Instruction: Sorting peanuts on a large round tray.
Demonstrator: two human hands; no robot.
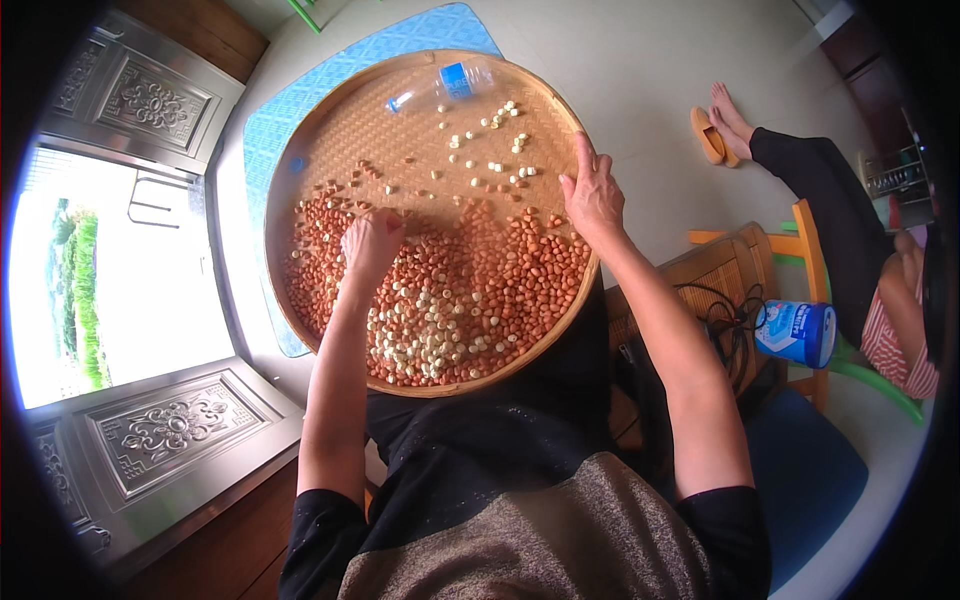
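A round woven bamboo tray (360, 120) rests over the lap. Many reddish-brown nuts or seeds (536, 277) cover its near half, with a heap of pale round seeds (420, 322) at the near middle. More pale seeds (497, 120) lie scattered towards the far right. My left hand (373, 238) is low over the reddish ones at the left, fingertips drawn together; whether something is between them is hidden. My right hand (595, 189) grips the tray's right rim, fingers along its edge. A clear plastic bottle (480, 77) with a blue label lies on its side at the far edge.
A blue patterned mat (262, 142) lies under the tray's far side. Ornate metal doors (176, 424) stand at the left beside a bright doorway. At the right are a bamboo chair (739, 251), black cables, a blue tub (795, 332) and a seated person's legs (817, 172).
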